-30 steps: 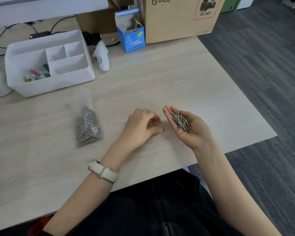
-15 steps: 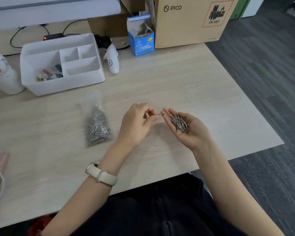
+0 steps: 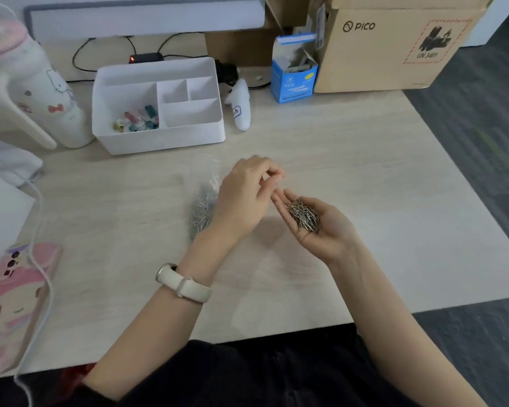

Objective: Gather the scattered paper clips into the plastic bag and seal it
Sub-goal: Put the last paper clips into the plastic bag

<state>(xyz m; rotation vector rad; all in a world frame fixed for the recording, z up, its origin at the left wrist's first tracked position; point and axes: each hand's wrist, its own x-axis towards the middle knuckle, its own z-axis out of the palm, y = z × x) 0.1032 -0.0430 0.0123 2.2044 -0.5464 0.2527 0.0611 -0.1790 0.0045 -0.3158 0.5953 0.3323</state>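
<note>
My right hand (image 3: 334,240) lies palm up over the wooden table (image 3: 365,183) and carries a heap of silver paper clips (image 3: 303,215) in its cupped palm. My left hand (image 3: 244,198) hovers just left of the right fingertips, its thumb and forefinger pinched together on what looks like a single paper clip, too small and blurred to make out well. A clear plastic bag (image 3: 202,210) partly filled with clips lies flat on the table behind my left hand, which hides its right side. Its mouth points away from me.
A white divided organizer (image 3: 159,139) with coloured binder clips stands at the back. A decorated bottle (image 3: 41,92) is at far left, a phone (image 3: 12,304) with a white cable at near left. A white pointed object (image 3: 241,107), a blue box (image 3: 293,80) and a cardboard box (image 3: 379,54) line the rear.
My left hand lifted from the table with a pinched clip and rose toward the right hand's fingertips. The right hand kept its heap of clips. The camera view shifted left.
</note>
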